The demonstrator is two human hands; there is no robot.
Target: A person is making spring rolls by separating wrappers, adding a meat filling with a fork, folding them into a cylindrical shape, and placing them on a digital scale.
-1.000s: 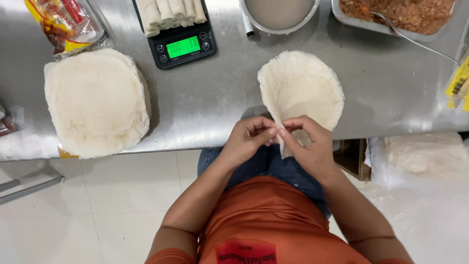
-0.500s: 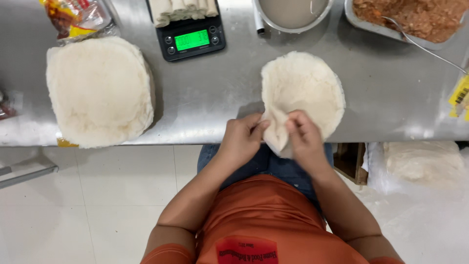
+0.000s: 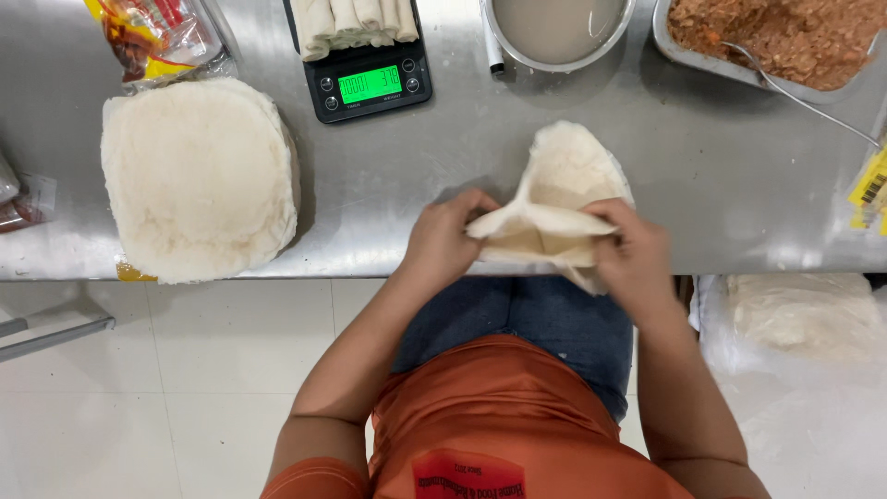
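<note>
While both hands peel a wrapper [image 3: 554, 217], a red-yellow packet [image 3: 152, 32] lies far-left.

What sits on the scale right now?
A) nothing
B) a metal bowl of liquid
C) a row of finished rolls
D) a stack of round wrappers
C: pale rolls lie side by side on the scale, while the wrapper stack and the bowl rest on the table.

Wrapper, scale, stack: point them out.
wrapper [image 3: 564, 176], head view, its far flat part.
scale [image 3: 370, 85], head view, its green display.
stack of wrappers [image 3: 199, 176], head view, top sheet's middle.
</note>
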